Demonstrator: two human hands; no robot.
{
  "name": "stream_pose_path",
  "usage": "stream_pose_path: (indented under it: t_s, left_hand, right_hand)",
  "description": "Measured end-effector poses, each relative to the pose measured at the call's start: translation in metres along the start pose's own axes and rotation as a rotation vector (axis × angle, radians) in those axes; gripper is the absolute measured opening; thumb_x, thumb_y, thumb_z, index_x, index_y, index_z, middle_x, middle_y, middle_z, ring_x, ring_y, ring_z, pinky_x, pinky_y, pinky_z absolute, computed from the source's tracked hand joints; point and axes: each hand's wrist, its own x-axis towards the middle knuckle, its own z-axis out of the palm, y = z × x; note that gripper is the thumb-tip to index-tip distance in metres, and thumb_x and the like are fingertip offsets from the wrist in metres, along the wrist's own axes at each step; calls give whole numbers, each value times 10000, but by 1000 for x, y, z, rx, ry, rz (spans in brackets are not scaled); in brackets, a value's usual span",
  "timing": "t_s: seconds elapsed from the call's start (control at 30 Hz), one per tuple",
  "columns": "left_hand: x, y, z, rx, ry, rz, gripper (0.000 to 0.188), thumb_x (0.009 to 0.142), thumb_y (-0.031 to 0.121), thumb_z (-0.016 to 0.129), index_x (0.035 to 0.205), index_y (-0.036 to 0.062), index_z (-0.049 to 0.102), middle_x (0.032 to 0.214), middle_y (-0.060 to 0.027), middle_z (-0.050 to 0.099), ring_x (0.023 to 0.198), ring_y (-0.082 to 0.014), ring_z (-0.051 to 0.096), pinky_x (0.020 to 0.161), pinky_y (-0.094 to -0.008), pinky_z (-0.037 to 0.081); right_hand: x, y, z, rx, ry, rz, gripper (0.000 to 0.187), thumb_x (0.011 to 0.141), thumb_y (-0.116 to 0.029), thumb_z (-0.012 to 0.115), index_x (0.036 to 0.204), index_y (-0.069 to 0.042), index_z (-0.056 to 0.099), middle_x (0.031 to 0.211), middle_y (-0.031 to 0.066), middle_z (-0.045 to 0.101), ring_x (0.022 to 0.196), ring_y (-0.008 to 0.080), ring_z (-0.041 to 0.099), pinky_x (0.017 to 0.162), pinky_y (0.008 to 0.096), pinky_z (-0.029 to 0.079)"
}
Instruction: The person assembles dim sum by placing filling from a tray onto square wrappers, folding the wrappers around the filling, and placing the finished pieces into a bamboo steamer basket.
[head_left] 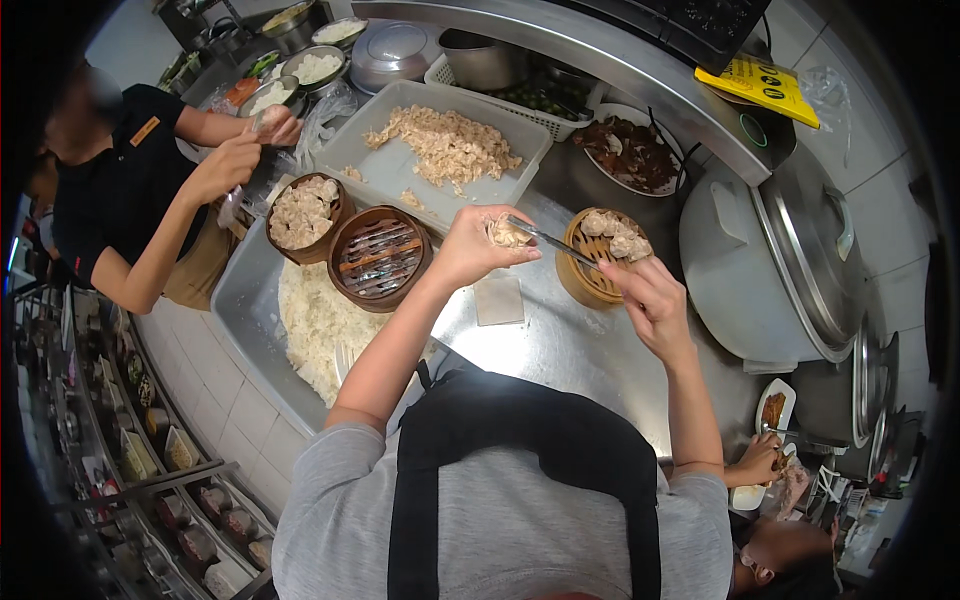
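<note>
My left hand (468, 246) is cupped around a dumpling (507, 232), its thin wrapper gathered around pale meat filling. In my right hand (650, 305) is a narrow metal filling spatula (553, 241), its far end touching the dumpling's top. Behind the right hand stands a small round bamboo steamer (578, 285) with several filled dumplings (612, 236) along its far side; slats show in the rest. A small stack of square wrappers (499, 302) lies on the steel table below my left hand. Beyond it, a translucent tub (400, 98) holds a mound of meat filling (445, 145).
Left of my forearm, a slatted steamer (378, 258) and a dumpling-filled steamer (305, 212) rest over a grey tub (250, 335) of white shreds. A large lidded pot (760, 260) stands right. Co-workers' hands (240, 150) work at far left and another hand (757, 462) at lower right.
</note>
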Motion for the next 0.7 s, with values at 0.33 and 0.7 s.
stream_pose_path:
  t_s: [0.33,0.7]
  left_hand:
    - [7,-36,-2,70,41,177,206,722,46,738,714,59,533,656,56,539,616,-18,477,557,-194,373]
    - [2,1,6,-7,17,149,183,720,21,757,869,18,651,719,22,602,691,-57,534,670,-222,464]
  right_hand:
    - [8,2,-18,-149,-145,-84,457,698,-2,622,1131,-144,652,750,23,525,725,199,537,599,338,463]
    - [2,3,-32,135,-74,70,457,704,64,582,1117,-113,667,685,66,485,669,227,502,616,344,420]
